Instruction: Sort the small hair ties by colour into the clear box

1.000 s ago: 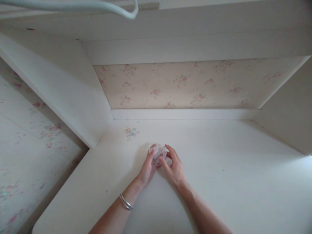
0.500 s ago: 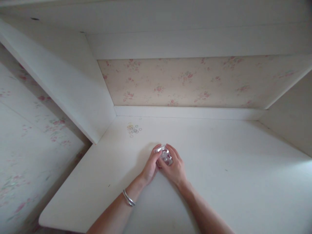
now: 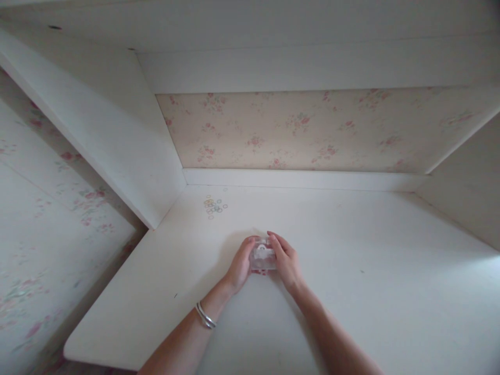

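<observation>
A small clear plastic box (image 3: 264,256) with a whitish part across its top is held between my hands, over the white desk. My left hand (image 3: 241,265) grips its left side, thumb along the near upper edge. Around the right side close the fingers of my right hand (image 3: 287,262). Reddish bits show at the box's lower edge; whether they are contents or fingertips I cannot tell. Beyond my left hand, a loose cluster of small thin rings (image 3: 213,207), yellowish and grey-green, lies on the desk.
The white desk top (image 3: 363,302) runs to a low back ledge (image 3: 304,179). A white side panel (image 3: 117,135) rises at the left, and a shelf (image 3: 273,26) hangs overhead. Flowered wallpaper (image 3: 253,130) covers the wall. A tiny dark sliver (image 3: 175,295) lies at left.
The box has been turned in my hands: its flat whitish side now faces me, where shiny facets and purplish bits showed before. My right hand has shifted slightly to the right.
</observation>
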`<state>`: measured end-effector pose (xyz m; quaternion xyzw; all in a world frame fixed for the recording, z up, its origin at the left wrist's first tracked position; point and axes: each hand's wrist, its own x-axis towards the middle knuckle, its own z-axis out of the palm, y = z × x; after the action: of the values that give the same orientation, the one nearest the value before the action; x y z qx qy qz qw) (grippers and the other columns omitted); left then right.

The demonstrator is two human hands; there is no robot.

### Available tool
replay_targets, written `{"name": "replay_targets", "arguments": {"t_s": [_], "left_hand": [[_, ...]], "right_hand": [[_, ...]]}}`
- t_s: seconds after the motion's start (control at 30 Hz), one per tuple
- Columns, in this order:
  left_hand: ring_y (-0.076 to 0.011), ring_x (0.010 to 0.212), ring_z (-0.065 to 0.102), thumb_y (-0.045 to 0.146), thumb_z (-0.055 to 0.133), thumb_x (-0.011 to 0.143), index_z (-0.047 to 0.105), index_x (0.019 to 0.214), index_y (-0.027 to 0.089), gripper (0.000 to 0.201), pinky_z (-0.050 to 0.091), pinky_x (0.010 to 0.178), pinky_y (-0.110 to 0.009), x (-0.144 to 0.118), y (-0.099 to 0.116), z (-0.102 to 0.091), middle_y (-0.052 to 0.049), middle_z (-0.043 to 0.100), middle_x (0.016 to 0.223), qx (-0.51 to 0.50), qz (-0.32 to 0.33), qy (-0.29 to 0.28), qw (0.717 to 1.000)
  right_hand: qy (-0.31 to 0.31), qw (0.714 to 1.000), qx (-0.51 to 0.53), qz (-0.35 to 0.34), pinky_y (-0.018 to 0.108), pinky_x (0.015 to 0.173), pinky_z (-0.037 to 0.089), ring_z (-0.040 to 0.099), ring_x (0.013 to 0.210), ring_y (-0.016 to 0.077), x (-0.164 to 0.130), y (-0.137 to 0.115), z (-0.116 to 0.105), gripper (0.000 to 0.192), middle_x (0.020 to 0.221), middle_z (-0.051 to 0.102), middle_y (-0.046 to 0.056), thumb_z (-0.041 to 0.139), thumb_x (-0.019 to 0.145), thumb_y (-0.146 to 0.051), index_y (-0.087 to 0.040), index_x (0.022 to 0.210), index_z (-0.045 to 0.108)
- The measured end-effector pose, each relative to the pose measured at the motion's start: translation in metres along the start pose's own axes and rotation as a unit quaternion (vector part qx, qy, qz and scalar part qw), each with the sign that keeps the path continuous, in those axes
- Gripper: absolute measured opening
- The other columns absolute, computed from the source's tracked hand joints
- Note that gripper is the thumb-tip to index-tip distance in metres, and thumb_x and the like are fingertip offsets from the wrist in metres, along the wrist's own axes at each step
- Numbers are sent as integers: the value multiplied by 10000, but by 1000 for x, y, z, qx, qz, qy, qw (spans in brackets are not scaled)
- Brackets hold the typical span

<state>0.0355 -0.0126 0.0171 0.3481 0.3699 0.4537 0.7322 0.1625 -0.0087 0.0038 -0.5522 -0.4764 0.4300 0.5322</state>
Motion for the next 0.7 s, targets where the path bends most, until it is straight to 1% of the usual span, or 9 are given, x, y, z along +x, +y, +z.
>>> {"name": "replay_targets", "arguments": {"t_s": [0.1, 0.2, 0.27, 0.33, 0.43, 0.5, 0.57, 0.63, 0.7], "left_hand": [[-208, 756, 648, 560, 504, 805, 546, 1095, 212, 456, 518, 542, -304, -1, 0, 1, -71, 631, 1040, 19, 1, 11, 1000], [-207, 810, 643, 584, 495, 807, 504, 1178, 247, 501, 527, 585, -310, -3, 2, 1, -70, 620, 1073, 26, 4, 16, 1000], [-197, 813, 633, 592, 492, 807, 503, 1185, 227, 526, 521, 585, -291, -4, 4, 1, -83, 620, 1048, 47, 6, 7, 999], [-174, 760, 616, 583, 518, 794, 543, 1099, 186, 502, 509, 547, -260, -4, 5, 1, -79, 622, 953, 87, 6, -10, 996], [-110, 540, 540, 572, 540, 780, 549, 870, 158, 423, 439, 423, -204, -3, 4, 0, -10, 564, 698, 156, 2, -24, 988], [-76, 408, 449, 574, 514, 796, 510, 772, 162, 413, 348, 350, -180, -2, 3, -1, 34, 488, 573, 181, 4, -20, 983], [-60, 360, 402, 569, 487, 814, 485, 737, 166, 410, 288, 322, -178, -1, 3, -3, 48, 461, 544, 179, 16, -10, 984], [-54, 354, 392, 563, 482, 819, 477, 732, 167, 405, 268, 316, -181, 0, 3, -4, 48, 468, 562, 161, 28, 2, 986], [-50, 354, 384, 559, 485, 818, 475, 731, 166, 402, 257, 314, -181, 1, 2, -6, 48, 470, 570, 152, 36, 8, 988]], "right_hand": [[-12, 999, 22, 29, 258, 582, 439, 572, 678, 166, 2, 1, 1, 517, 797, 667, 54, 507, 793, -579, -134, 984, 686], [20, 999, 30, 21, 243, 534, 410, 540, 620, 152, 2, 1, 0, 533, 737, 647, 46, 528, 765, -601, -123, 935, 691], [41, 998, 38, 13, 238, 532, 403, 526, 609, 145, 3, -1, -2, 519, 729, 638, 39, 531, 765, -599, -131, 925, 687], [60, 997, 53, 9, 233, 531, 399, 515, 598, 138, 4, -3, -5, 498, 719, 627, 32, 528, 773, -593, -140, 910, 682], [67, 995, 76, 18, 230, 521, 396, 507, 584, 133, 6, -6, -9, 500, 708, 615, 25, 519, 781, -594, -140, 920, 675], [57, 994, 88, 28, 230, 550, 414, 533, 629, 138, 5, -8, -10, 515, 768, 630, 31, 513, 789, -589, -140, 991, 663], [28, 994, 95, 39, 230, 561, 428, 543, 637, 131, 3, -8, -10, 553, 801, 633, 24, 509, 796, -582, -158, 1136, 610], [-24, 994, 92, 46, 225, 515, 418, 515, 556, 110, 0, -8, -8, 627, 719, 610, -11, 515, 804, -567, -197, 1308, 477], [-59, 994, 76, 42, 209, 448, 381, 459, 462, 91, -3, -5, -6, 708, 589, 543, -58, 525, 810, -548, -228, 1409, 324]]}}
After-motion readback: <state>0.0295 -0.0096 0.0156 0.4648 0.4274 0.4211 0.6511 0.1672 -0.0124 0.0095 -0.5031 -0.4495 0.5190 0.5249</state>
